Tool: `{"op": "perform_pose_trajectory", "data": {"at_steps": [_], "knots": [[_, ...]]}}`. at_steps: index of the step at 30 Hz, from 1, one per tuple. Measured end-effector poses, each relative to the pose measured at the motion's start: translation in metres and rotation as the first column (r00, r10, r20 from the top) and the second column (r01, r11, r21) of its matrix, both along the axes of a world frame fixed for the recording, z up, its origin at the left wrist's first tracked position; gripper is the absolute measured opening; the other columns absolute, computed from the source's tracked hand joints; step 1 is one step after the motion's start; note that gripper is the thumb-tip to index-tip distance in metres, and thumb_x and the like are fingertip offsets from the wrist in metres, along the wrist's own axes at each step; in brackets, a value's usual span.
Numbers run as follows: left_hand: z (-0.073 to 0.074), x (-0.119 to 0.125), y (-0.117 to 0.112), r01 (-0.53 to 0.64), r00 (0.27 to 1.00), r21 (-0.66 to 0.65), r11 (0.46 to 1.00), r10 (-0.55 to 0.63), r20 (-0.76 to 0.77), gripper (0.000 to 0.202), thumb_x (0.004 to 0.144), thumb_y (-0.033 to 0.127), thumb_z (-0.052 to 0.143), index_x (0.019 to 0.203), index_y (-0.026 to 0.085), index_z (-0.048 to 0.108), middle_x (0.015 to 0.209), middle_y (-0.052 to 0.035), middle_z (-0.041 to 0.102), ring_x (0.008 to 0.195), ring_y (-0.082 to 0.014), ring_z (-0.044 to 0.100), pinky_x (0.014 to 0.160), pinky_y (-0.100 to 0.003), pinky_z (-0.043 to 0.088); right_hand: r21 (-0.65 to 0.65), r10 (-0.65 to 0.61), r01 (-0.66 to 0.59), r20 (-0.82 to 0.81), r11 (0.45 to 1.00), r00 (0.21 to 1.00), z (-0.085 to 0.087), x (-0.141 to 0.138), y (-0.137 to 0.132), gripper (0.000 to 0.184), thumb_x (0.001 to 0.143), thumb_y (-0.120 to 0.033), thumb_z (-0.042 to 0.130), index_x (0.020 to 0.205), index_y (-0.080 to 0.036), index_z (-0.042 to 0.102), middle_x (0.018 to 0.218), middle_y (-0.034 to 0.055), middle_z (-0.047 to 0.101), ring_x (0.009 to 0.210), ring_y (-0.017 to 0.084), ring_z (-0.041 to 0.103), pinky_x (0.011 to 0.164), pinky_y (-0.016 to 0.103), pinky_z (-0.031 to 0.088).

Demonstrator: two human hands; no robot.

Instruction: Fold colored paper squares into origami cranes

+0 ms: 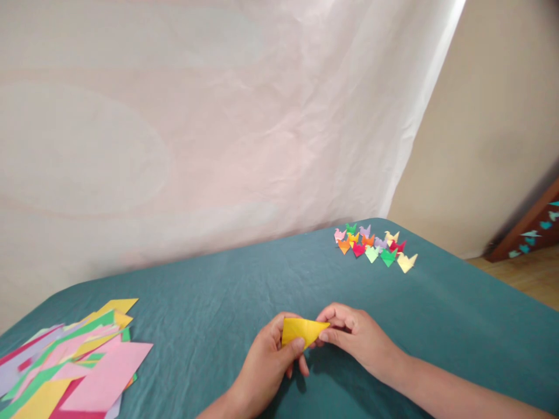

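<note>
A folded piece of yellow paper [304, 330] is held up between both hands at the front of the table, its narrow point toward the right. My left hand [275, 352] grips its left part, the thumb lying across the lower front and the other fingers behind. With thumb and fingertips, my right hand [349, 330] pinches the pointed right corner. The rear of the paper and some fingertips are hidden.
On the green cloth-covered table [209, 302], a pile of coloured paper sheets [109, 372] lies at the left. Several small folded paper birds [371, 253] stand in rows at the back right. A pale curtain [196, 128] hangs behind the table.
</note>
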State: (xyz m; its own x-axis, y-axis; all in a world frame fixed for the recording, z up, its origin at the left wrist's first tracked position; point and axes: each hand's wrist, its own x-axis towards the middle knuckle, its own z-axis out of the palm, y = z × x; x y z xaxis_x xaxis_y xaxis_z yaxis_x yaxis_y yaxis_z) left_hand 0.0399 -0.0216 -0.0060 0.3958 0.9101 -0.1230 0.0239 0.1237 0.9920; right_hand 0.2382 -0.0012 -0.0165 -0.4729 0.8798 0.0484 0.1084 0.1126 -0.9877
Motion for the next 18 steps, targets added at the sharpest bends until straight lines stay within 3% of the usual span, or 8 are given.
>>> {"op": "perform_pose_trajectory", "data": {"at_steps": [5, 9, 12, 14, 16, 18], "knots": [[-0.002, -0.002, 0.003, -0.008, 1.000, -0.010, 1.000, 0.008, 0.007, 0.030, 0.083, 0.035, 0.054, 0.104, 0.016, 0.043, 0.082, -0.0026, 0.062, 0.049, -0.0074, 0.056, 0.041, -0.016, 0.031, 0.025, -0.017, 0.018, -0.029, 1.000, 0.999, -0.003, 0.000, 0.001, 0.030, 0.081, -0.025, 0.061, 0.110, -0.020, 0.057, 0.089, 0.0026, 0.071, 0.082, 0.018, 0.066, 0.076, 0.029, 0.049], [-0.003, -0.005, 0.004, 0.013, 0.998, -0.002, 1.000, -0.013, -0.066, 0.034, 0.085, 0.033, 0.050, 0.112, 0.016, 0.038, 0.084, -0.0032, 0.062, 0.045, -0.0059, 0.052, 0.039, -0.016, 0.029, 0.121, -0.040, 0.033, 0.056, 0.992, 0.998, 0.000, 0.003, 0.001, 0.017, 0.082, -0.026, 0.060, 0.097, -0.020, 0.065, 0.088, 0.0017, 0.070, 0.081, 0.017, 0.065, 0.075, 0.027, 0.048], [0.003, -0.006, 0.002, -0.016, 0.977, 0.046, 0.999, 0.026, -0.212, 0.034, 0.084, 0.026, 0.048, 0.115, 0.017, 0.039, 0.084, -0.0024, 0.063, 0.049, -0.0071, 0.051, 0.044, -0.017, 0.033, 0.143, -0.050, 0.035, 0.102, 0.989, 0.994, 0.001, 0.003, 0.002, 0.013, 0.083, -0.026, 0.060, 0.092, -0.019, 0.065, 0.084, 0.0010, 0.070, 0.078, 0.016, 0.064, 0.072, 0.025, 0.047], [0.010, -0.008, 0.001, -0.038, 0.931, 0.123, 0.992, 0.080, -0.355, 0.036, 0.080, 0.020, 0.049, 0.116, 0.018, 0.042, 0.081, -0.0011, 0.063, 0.059, -0.0105, 0.055, 0.055, -0.019, 0.039, 0.163, -0.060, 0.037, 0.132, 0.986, 0.989, 0.000, 0.002, 0.003, 0.012, 0.083, -0.024, 0.060, 0.092, -0.019, 0.065, 0.082, 0.0002, 0.069, 0.076, 0.015, 0.063, 0.071, 0.023, 0.046], [0.017, -0.011, 0.002, 0.011, 0.866, 0.195, 0.981, 0.088, -0.491, 0.038, 0.076, 0.015, 0.051, 0.114, 0.018, 0.046, 0.077, 0.0006, 0.063, 0.069, -0.0139, 0.057, 0.064, -0.022, 0.040, 0.202, -0.070, 0.029, 0.199, 0.979, 0.977, -0.002, 0.001, 0.002, 0.009, 0.082, -0.022, 0.061, 0.089, -0.019, 0.065, 0.078, -0.0009, 0.067, 0.072, 0.013, 0.061, 0.067, 0.022, 0.045], [0.023, -0.016, 0.003, 0.120, 0.803, 0.211, 0.970, 0.030, -0.596, 0.028, 0.075, 0.016, 0.050, 0.103, 0.018, 0.054, 0.073, 0.0015, 0.062, 0.071, -0.0158, 0.057, 0.065, -0.023, 0.038, 0.256, -0.087, 0.014, 0.274, 0.967, 0.958, -0.004, 0.000, 0.001, 0.007, 0.079, -0.020, 0.063, 0.086, -0.020, 0.066, 0.076, -0.0012, 0.065, 0.069, 0.013, 0.059, 0.064, 0.022, 0.043]]}}
